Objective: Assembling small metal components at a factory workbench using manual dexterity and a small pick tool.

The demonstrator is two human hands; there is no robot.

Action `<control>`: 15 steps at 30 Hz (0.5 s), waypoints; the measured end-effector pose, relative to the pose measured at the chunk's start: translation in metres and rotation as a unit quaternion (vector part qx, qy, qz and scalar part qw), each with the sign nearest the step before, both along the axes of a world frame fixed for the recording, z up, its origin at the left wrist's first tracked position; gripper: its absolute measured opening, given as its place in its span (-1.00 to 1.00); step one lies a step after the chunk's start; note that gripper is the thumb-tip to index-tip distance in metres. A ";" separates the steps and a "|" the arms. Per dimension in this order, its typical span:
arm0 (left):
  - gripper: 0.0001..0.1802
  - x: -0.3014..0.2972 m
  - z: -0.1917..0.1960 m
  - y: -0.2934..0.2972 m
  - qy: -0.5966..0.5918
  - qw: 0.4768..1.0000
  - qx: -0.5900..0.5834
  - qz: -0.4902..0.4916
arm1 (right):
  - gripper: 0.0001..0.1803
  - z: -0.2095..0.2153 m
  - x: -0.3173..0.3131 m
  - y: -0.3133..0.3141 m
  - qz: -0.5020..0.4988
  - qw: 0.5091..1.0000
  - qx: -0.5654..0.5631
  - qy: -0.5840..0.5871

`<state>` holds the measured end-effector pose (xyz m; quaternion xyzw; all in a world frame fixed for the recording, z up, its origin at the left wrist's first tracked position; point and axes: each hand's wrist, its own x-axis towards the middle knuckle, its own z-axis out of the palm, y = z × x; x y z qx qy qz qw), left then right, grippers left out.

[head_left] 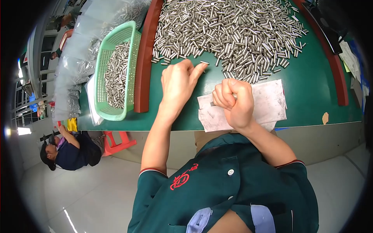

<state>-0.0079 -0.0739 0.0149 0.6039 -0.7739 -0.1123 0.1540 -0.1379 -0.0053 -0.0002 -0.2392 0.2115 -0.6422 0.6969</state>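
Many short, shiny metal pins [233, 35] lie heaped on the green tabletop [311, 89]. My left hand [178, 82] is at the near edge of this heap, its fingers curled under and mostly hidden. One loose pin [204, 62] shows right at its thumb tip. Closer to me, my right hand [235, 100] is closed in a fist above a smudged whitish cloth [270, 101]. A metal pin end [212, 103] pokes out at the left of this fist, and a bit of metal shows between thumb and finger. How many pins it holds is hidden.
Reddish-brown rails [145, 70] border the work area left and right. Left of it stands a green perforated basket [130, 77] of pins, with clear bags [74, 66] of parts beyond. A dark device [324, 29] rests at the right. Another person [72, 149] sits far left near a red stool [118, 143].
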 end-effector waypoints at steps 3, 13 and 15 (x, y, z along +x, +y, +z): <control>-0.58 -0.013 0.005 0.000 -0.026 0.999 0.033 -0.003 | -0.62 -0.001 0.000 0.000 0.000 1.000 0.000 -0.001; -0.80 -0.003 0.005 0.010 0.032 0.997 0.054 -0.053 | -0.63 -0.001 -0.001 0.000 -0.003 1.000 -0.005 0.001; -0.83 0.000 0.005 0.012 0.061 0.994 0.062 -0.067 | -0.62 -0.002 -0.002 0.000 0.003 1.000 -0.004 -0.005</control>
